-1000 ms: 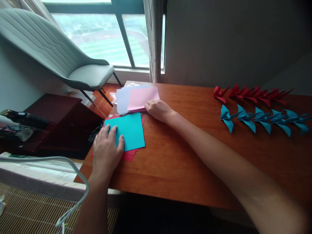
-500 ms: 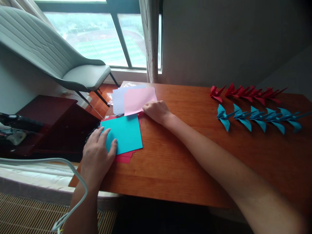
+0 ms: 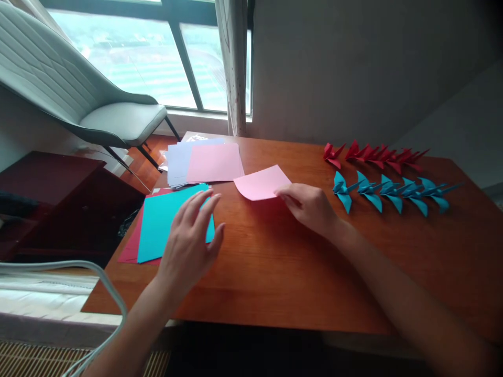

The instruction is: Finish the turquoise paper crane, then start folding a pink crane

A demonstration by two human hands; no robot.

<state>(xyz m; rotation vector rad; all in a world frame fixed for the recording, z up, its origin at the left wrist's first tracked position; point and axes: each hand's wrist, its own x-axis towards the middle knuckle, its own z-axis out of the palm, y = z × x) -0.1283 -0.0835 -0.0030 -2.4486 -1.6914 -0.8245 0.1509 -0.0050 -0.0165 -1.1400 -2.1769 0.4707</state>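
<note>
Between the thumb and fingers of my right hand (image 3: 308,204) is the near right corner of a pink sheet of paper (image 3: 261,183), its far left side curving in the air above the table. My left hand (image 3: 194,230) holds nothing; its fingers are apart, in front of the blue paper (image 3: 157,225) and hiding part of it. Under the blue paper, red sheets (image 3: 131,246) stick out at the left. Behind them lies a stack of pink paper (image 3: 216,162), overlapping pale lilac sheets (image 3: 177,163).
On the right of the wooden table (image 3: 267,283) stand a row of red paper cranes (image 3: 369,153) and a row of blue paper cranes (image 3: 391,191). A grey chair (image 3: 121,120) is by the window. A white cable (image 3: 98,269) loops at the lower left.
My right hand has drawn one pink sheet off the stack, to the right and nearer. My left hand has moved right, off the blue paper's left edge, and the blue paper has turned slightly.
</note>
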